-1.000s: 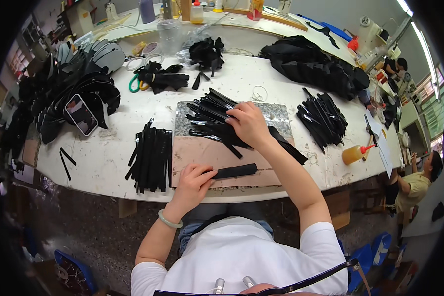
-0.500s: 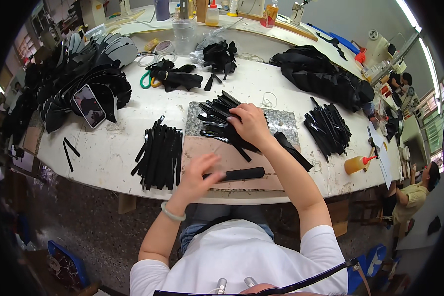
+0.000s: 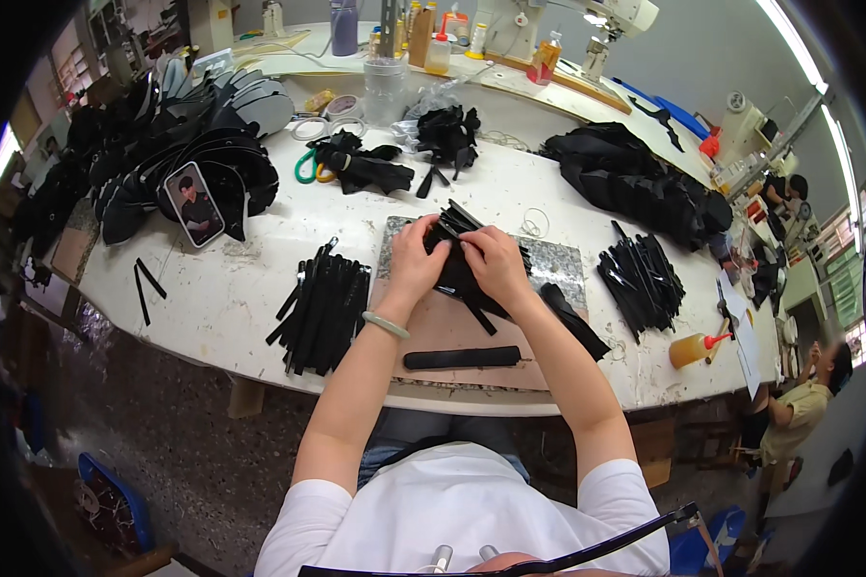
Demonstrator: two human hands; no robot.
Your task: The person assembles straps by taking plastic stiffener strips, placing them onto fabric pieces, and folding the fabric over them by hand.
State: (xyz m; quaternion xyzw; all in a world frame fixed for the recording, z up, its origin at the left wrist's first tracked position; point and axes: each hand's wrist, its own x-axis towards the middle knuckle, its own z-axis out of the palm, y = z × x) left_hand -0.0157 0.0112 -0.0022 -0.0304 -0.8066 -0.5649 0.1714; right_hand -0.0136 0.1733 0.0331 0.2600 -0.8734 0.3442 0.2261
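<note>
"How is the grip?"
"The right hand pinches at the thin, glossy black strips; the left hand curls beside them, though I can't tell whether it pinches."
"Why both?"
"Probably to keep loose strips together on the grey speckled slab."
"Which way do they point?"
"Their long axes slant from far left to near right; the matte-black rod lies crosswise nearer the person, apparently set aside."

There are two hands, three piles of black strips, two loose strips, one black rod, one pinkish board, one speckled slab, one phone, one bracelet, one purple bottle and two red-tipped bottles.
</note>
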